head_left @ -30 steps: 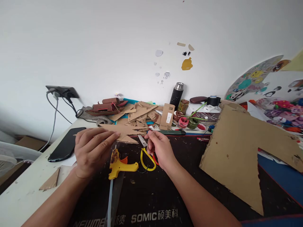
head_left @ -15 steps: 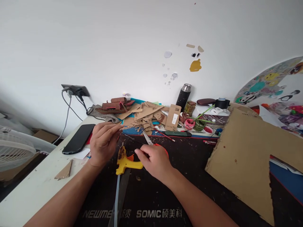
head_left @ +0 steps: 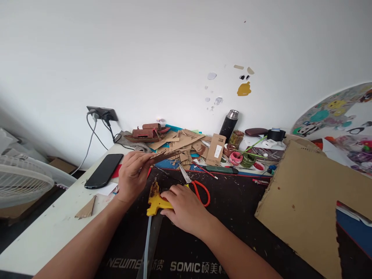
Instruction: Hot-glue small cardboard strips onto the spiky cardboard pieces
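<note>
My left hand [head_left: 133,175] is closed on a thin brown cardboard piece [head_left: 165,155], raised above the dark mat with its far end pointing right. My right hand [head_left: 183,207] has its fingers wrapped round the handle of a yellow hot glue gun [head_left: 155,200]. The gun lies on the mat, its nozzle pointing away from me and a long glue stick [head_left: 147,246] trailing from its rear. Just beyond my right hand are scissors with red-orange handles [head_left: 207,192], their blades apart from the gun. A grey ruler-like strip [head_left: 155,232] lies partly under the gun.
Cardboard scraps [head_left: 186,141] pile along the wall beside a brown model boat [head_left: 147,133]. Behind stand a black flask [head_left: 229,126] and open paint jars [head_left: 235,158]. A large cardboard sheet [head_left: 299,197] covers the right. At left are a phone [head_left: 104,171] and a fan [head_left: 24,182].
My right hand has moved left and down from beside the scissors onto the glue gun's handle. My left hand has tilted the cardboard piece, showing more of it. The view has shifted slightly.
</note>
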A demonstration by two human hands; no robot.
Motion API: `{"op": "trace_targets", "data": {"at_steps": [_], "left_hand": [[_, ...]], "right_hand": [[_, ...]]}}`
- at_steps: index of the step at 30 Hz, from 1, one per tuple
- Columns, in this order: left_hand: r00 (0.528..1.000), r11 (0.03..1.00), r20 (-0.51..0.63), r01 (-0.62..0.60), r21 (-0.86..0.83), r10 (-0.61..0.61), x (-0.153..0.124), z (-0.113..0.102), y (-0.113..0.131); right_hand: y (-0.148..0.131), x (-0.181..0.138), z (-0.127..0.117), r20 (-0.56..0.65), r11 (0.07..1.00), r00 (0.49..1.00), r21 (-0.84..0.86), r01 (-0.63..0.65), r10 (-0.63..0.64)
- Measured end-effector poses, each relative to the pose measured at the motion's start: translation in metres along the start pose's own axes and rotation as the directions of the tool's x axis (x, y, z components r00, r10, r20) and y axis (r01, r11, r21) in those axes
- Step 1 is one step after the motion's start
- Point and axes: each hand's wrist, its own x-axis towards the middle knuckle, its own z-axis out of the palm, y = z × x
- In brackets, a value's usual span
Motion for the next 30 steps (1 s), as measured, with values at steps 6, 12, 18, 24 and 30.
{"op": "trace_targets", "data": {"at_steps": [6,12,18,24,30], "left_hand": [[1.000,1.000,-0.021,-0.001,0.006,0.001,0.001,-0.001,0.000],[0.992,0.996,-0.119,0.058,0.063,-0.050,0.006,-0.008,-0.007],[0.983,0.992,-0.161,0.098,0.079,-0.085,0.007,-0.011,-0.011],[0.988,0.995,-0.146,0.065,0.076,-0.053,0.008,-0.010,-0.008],[0.991,0.996,-0.125,0.050,0.079,-0.039,0.008,-0.008,-0.007]], "right_hand": [[0.003,0.001,0.005,-0.010,0.988,0.999,0.148,-0.050,0.052],[0.007,0.002,0.003,-0.181,0.817,0.955,0.569,-0.092,0.234],[0.027,0.007,-0.012,-0.075,0.189,0.839,0.981,-0.034,0.538],[0.043,0.010,-0.028,0.037,-0.241,0.829,0.963,0.119,0.558],[0.035,0.009,-0.028,0.061,-0.268,0.870,0.960,0.084,0.489]]}}
